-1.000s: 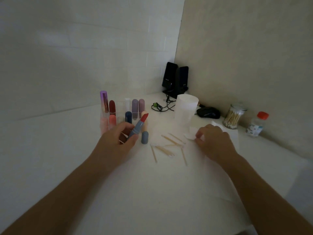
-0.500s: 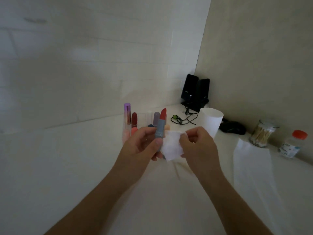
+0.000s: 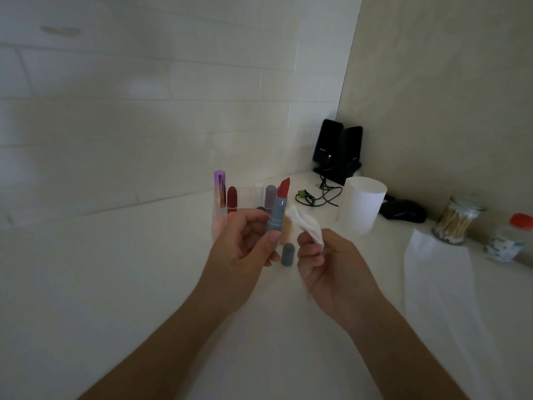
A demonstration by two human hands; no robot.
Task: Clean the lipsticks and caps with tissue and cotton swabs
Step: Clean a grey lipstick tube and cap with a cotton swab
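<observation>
Head view, left hand [image 3: 242,243] gripping lipstick [image 3: 277,209], right hand [image 3: 323,255] pinching tissue [image 3: 305,226] beside it

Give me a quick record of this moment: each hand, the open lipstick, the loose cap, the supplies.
left hand: holds open lipstick by its grey-blue tube, red tip up
right hand: pinches crumpled tissue beside the tube
loose cap: grey-blue, on the table
cotton swabs: in glass jar, far right
tissue roll: upright behind the hands
</observation>
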